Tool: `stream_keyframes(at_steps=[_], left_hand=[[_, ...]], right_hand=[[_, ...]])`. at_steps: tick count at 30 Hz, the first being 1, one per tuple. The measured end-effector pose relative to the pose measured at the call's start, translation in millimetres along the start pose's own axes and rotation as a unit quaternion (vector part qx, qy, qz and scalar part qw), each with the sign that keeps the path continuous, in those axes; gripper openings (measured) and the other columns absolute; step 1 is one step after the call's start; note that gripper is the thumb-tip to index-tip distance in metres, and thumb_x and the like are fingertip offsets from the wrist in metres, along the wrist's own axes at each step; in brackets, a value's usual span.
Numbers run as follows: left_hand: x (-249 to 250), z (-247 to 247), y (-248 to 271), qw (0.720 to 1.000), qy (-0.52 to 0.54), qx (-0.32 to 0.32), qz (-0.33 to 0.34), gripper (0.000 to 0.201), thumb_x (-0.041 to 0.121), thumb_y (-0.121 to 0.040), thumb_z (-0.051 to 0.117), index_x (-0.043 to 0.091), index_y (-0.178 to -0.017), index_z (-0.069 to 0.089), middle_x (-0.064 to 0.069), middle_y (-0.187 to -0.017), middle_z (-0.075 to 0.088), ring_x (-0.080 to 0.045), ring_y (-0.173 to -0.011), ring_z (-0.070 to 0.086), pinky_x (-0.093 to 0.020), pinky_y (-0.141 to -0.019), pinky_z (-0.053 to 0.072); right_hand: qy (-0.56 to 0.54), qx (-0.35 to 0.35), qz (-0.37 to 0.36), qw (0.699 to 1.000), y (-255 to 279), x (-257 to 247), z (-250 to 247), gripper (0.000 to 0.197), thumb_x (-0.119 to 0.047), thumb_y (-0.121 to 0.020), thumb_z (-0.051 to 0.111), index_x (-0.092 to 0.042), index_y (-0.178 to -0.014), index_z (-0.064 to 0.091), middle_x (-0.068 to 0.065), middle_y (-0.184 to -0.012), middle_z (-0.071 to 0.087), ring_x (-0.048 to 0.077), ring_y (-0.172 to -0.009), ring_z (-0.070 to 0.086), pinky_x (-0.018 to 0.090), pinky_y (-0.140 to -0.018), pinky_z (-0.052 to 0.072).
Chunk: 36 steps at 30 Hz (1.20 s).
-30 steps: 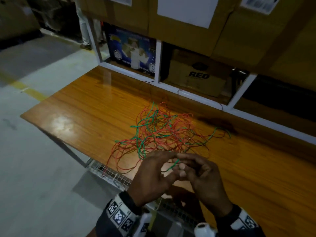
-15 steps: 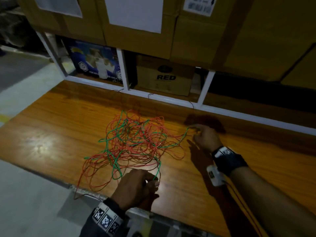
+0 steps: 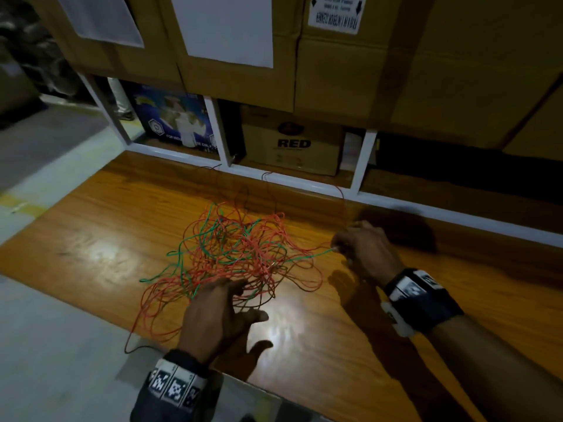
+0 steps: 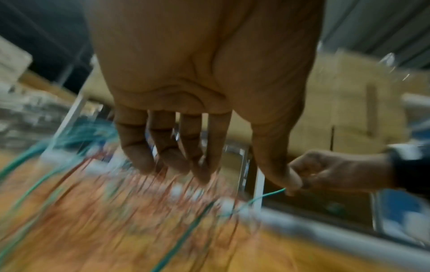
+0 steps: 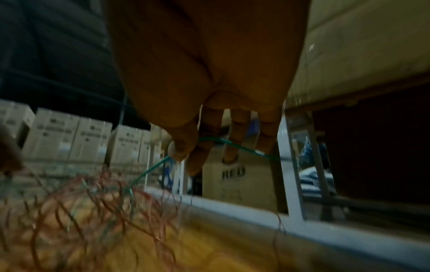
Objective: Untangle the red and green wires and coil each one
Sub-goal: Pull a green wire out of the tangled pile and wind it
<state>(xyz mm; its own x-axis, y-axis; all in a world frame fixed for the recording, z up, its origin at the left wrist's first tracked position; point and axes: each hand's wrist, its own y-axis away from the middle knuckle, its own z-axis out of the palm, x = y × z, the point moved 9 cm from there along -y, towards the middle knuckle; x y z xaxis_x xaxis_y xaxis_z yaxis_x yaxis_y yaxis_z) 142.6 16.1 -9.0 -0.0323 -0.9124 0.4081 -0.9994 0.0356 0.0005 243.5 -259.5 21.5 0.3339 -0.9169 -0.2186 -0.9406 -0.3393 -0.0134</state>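
Red wire [image 3: 262, 236] and green wire [image 3: 195, 242] on an orange-brown wood-grain table [image 3: 91, 239]. At frame top, tan cartons [image 3: 350, 71] bearing white labels; wristbands [image 3: 173, 385] carry black-and-white square markers.

My L hand [image 3: 220, 312] open, fingers spread over wire tangle [image 3: 240, 254]'s near edge; R hand [image 3: 364, 249] right of tangle, thumb+forefinger pinching green wire [image 5: 235, 145].

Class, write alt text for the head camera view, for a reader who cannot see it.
A right hand pinches a green wire leading from a red and green tangle on a wooden table, while the open left hand reaches over the tangle's near edge. Cardboard boxes sit on shelves behind.
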Motion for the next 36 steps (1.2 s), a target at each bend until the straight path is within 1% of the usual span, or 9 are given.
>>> stream_keyframes(at_steps=[3,9,13,19,24,26,28,32,36], left_hand=[[51,-34,0,0.992,0.061,0.104,0.045,0.074,0.082,-0.07,0.064,0.033,-0.125,0.069,0.016,-0.102,0.069,-0.009,-0.088,0.063,-0.026,-0.073,0.047],[150,3,-43,0.962,0.202,0.069,0.17,0.05,0.042,-0.096,0.066,0.027,-0.142,0.056,0.008,-0.132,0.063,-0.005,-0.119,0.055,-0.025,-0.096,0.044],[118,28,-70,0.93,0.34,0.1,0.102,0.015,0.029,-0.099,0.062,0.033,-0.104,0.075,0.009,-0.077,0.071,0.001,-0.072,0.066,-0.016,-0.064,0.048],[48,28,-79,0.945,0.288,0.104,0.113,0.022,0.041,-0.086,0.073,0.023,-0.097,0.08,0.013,-0.091,0.078,0.001,-0.086,0.071,-0.017,-0.077,0.054],[50,10,-88,0.942,0.281,0.125,0.137,0.014,0.03,-0.089,0.077,0.021,-0.1,0.081,0.011,-0.091,0.077,-0.002,-0.087,0.071,-0.01,-0.074,0.049],[67,10,-83,0.944,0.262,0.09,0.181,0.026,0.046,-0.09,0.068,0.027,-0.102,0.081,0.017,-0.091,0.076,0.0,-0.087,0.07,-0.016,-0.074,0.052],[89,17,-75,0.944,0.226,0.051,0.236,0.031,0.048,-0.092,0.064,0.025,-0.105,0.081,0.016,-0.089,0.075,0.001,-0.084,0.069,-0.016,-0.073,0.051],[110,31,-69,0.938,0.209,0.021,0.277,0.025,0.039,-0.094,0.064,0.024,-0.106,0.08,0.012,-0.085,0.073,-0.003,-0.079,0.067,-0.016,-0.07,0.049],[116,33,-65,0.924,0.238,0.048,0.296,0.025,0.041,-0.093,0.061,0.024,-0.101,0.079,0.013,-0.078,0.069,-0.003,-0.072,0.065,-0.024,-0.063,0.049]], right_hand=[[-0.091,0.052,-0.017,0.994,32,-10,-42,0.017,-0.016,-0.093,0.064,-0.03,-0.102,0.07,-0.01,-0.095,0.069,0.013,-0.094,0.062,0.033,-0.078,0.052],[-0.21,0.099,-0.074,0.97,52,-38,-75,0.017,-0.016,-0.098,0.061,-0.033,-0.097,0.061,-0.014,-0.083,0.065,0.001,-0.071,0.061,0.028,-0.062,0.052],[-0.241,0.245,-0.048,0.938,65,-6,-138,0.022,-0.007,-0.094,0.053,-0.027,-0.092,0.063,-0.01,-0.079,0.066,0.008,-0.073,0.065,0.033,-0.065,0.054],[-0.203,0.378,0.09,0.899,129,99,-221,0.017,-0.014,-0.102,0.057,-0.027,-0.097,0.066,-0.013,-0.081,0.067,-0.001,-0.066,0.066,0.006,-0.06,0.045],[-0.099,0.209,0.206,0.951,165,139,-160,0.013,-0.022,-0.099,0.062,-0.024,-0.11,0.069,-0.004,-0.086,0.068,0.0,-0.054,0.054,0.022,-0.051,0.039],[0.013,0.021,0.242,0.97,171,141,-107,0.056,-0.038,-0.094,0.065,-0.036,-0.146,0.045,0.0,-0.131,0.059,0.003,-0.092,0.06,0.026,-0.072,0.051],[0.079,-0.081,0.198,0.974,169,114,-72,0.087,-0.053,-0.092,0.065,-0.041,-0.159,0.01,-0.007,-0.165,0.021,0.016,-0.141,0.038,0.032,-0.111,0.041],[-0.018,-0.041,0.088,0.995,130,11,-57,0.077,-0.055,-0.098,0.054,-0.036,-0.161,0.013,-0.017,-0.164,0.018,0.011,-0.151,0.018,0.029,-0.121,0.02],[-0.033,-0.004,0.04,0.999,82,-44,-21,0.04,-0.043,-0.1,0.054,-0.03,-0.138,0.054,-0.002,-0.137,0.061,0.023,-0.13,0.05,0.037,-0.102,0.042]])
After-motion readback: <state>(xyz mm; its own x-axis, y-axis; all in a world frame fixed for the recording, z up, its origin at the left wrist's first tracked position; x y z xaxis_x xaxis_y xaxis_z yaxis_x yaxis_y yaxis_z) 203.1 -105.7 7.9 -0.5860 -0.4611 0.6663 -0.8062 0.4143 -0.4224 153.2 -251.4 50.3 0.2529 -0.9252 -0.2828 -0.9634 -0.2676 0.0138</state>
